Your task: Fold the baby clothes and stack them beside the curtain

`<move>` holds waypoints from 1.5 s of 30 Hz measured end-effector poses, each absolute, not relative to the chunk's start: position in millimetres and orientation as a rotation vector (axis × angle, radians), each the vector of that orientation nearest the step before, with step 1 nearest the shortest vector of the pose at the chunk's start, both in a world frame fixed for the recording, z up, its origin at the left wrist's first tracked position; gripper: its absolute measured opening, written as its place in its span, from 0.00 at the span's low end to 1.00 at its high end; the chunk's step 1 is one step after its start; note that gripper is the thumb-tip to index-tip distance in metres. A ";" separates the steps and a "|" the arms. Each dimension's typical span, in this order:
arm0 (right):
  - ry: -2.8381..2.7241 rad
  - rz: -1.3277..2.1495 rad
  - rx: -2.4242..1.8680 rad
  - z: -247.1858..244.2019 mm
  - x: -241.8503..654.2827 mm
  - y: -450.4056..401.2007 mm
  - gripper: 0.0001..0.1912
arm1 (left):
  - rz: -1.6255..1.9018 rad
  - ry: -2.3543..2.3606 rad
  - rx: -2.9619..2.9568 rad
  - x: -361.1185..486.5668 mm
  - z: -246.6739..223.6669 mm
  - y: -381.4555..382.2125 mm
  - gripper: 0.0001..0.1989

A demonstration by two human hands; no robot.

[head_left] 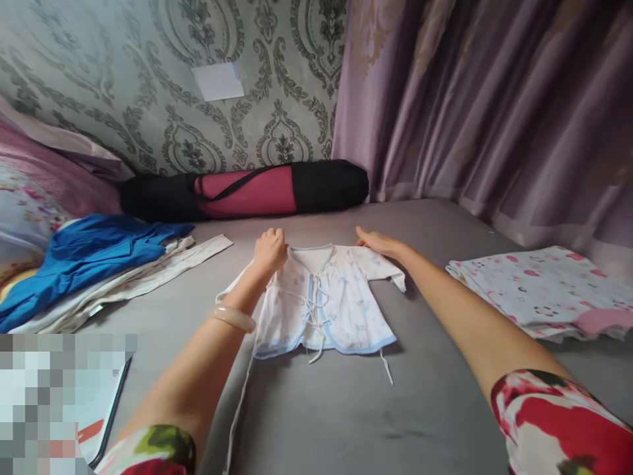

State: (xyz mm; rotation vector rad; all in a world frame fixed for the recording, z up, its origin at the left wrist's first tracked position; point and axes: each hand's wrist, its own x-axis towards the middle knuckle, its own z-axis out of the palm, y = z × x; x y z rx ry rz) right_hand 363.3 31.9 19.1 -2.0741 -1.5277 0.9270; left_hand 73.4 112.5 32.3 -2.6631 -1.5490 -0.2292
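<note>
A small white baby shirt (346, 300) with light blue edging and tie strings lies spread out, front up, on the grey surface (316, 409). My left hand (271, 249) is at the shirt's left shoulder, its fingers curled down; what they pinch, if anything, is hidden. At the opposite shoulder, my right hand (376, 241) lies along the top of the sleeve, thumb raised and apart from the fingers, which are partly hidden. Both sleeves extend outward, the left one partly behind my left forearm.
A black and red rolled bag (247, 191) lies along the wall. Blue clothing (99, 257) and pale garments are heaped at the left. A folded patterned cloth (534, 287) lies at the right. A partly pixelated flat object (99, 422) is at the lower left.
</note>
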 end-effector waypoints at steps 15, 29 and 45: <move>-1.024 1.319 -1.834 27.1 410.3 -54.3 0.08 | -0.503 -1.305 -3.108 183.8 -28.0 26.6 0.20; -0.839 0.450 -1.991 -10.5 418.8 -47.0 0.10 | -0.446 -1.396 -2.994 179.5 -29.1 23.6 0.22; -1.380 -0.250 -2.515 -5.0 386.6 -54.2 0.25 | -0.445 -1.417 -2.998 176.6 -25.8 23.4 0.20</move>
